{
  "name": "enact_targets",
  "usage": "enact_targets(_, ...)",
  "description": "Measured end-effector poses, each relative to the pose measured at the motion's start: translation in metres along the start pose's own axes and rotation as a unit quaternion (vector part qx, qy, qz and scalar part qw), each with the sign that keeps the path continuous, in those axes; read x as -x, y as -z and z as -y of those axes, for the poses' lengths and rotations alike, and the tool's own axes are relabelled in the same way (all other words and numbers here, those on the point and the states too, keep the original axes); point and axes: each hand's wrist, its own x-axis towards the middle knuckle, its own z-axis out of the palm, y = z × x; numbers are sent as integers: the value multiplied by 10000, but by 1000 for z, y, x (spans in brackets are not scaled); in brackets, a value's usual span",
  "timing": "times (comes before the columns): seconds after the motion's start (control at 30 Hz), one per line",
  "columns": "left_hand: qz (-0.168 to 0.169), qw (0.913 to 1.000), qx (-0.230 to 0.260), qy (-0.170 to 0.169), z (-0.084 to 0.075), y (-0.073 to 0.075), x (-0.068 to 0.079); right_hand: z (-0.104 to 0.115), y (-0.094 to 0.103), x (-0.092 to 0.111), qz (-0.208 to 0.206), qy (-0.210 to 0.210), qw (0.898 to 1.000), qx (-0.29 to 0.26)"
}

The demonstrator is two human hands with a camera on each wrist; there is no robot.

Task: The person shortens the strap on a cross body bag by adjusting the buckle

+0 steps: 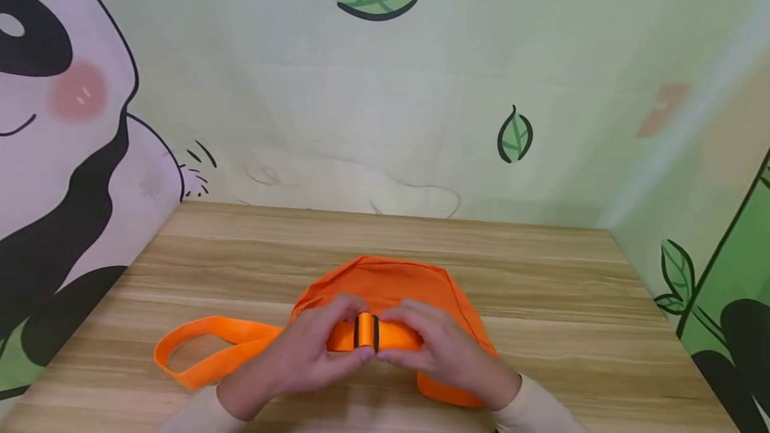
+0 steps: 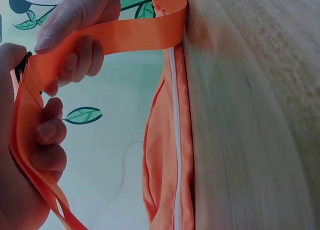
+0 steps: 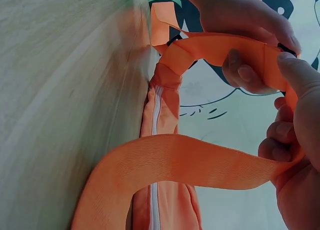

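An orange fabric bag (image 1: pixel 385 279) with a white zipper (image 3: pixel 155 110) lies on the wooden table, partly behind both hands. Held up in front of it is its orange webbing strap (image 1: pixel 400 336), which passes through a black slide buckle (image 1: pixel 367 333). My left hand (image 1: pixel 307 349) grips the strap just left of the buckle, thumb at its lower edge. From the other side my right hand (image 1: pixel 442 353) pinches the strap, with the thumb close to the buckle. In the left wrist view, curled fingers (image 2: pixel 47 135) wrap the webbing.
A loop of strap (image 1: pixel 207 369) lies on the table (image 1: pixel 541 272) left of the bag. Behind the table's far edge hangs a pale green backdrop (image 1: pixel 271 85) with printed leaves and a panda. Side panels flank the table.
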Motion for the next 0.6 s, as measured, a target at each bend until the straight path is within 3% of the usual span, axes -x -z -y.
enact_targets(0.3, -468, 9986, 108, 215, 1, 9, 5, -4, 10, 9, -124, -641, 9977, -179)
enact_targets(0.6, -242, 9989, 405, 21, 5, 11, 7, -6, 10, 13, -294, -364, 9987, -210)
